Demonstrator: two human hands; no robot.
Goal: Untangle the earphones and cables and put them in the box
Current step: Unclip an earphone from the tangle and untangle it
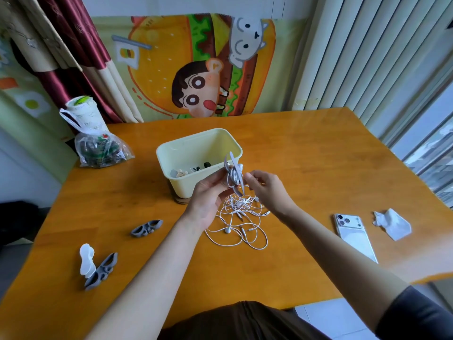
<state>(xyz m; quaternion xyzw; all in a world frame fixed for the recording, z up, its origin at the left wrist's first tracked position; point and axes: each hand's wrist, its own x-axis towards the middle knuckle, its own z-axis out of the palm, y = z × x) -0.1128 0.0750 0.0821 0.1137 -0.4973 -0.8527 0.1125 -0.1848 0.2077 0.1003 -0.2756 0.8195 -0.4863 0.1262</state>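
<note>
**Hands.** The left hand (208,200) is raised over the middle of the table (306,168), fingers curled round a grey winder (237,179), which it holds upright. A white earphone cable (231,176) is wound round the winder's middle. The right hand (267,190) is just beside it, thumb and forefinger pinched at the winder's right side, on the cable as far as can be told; its other fingers are loosely bent.

**Task items.** A tangle of white earphones (237,222) lies on the table directly below both hands, strands rising to the winder. The cream box (186,185) stands just behind the hands, on the far side of the tangle, with small items on its floor.

**Other items.**
- A second grey winder (146,228) lies towards the left edge.
- A white winder (87,263) and a third grey one (101,271) lie touching near the near-left corner.
- A phone (355,234) and a crumpled tissue (392,223) lie by the right edge.
- A plastic bag (100,148) sits at the far-left corner.
</note>
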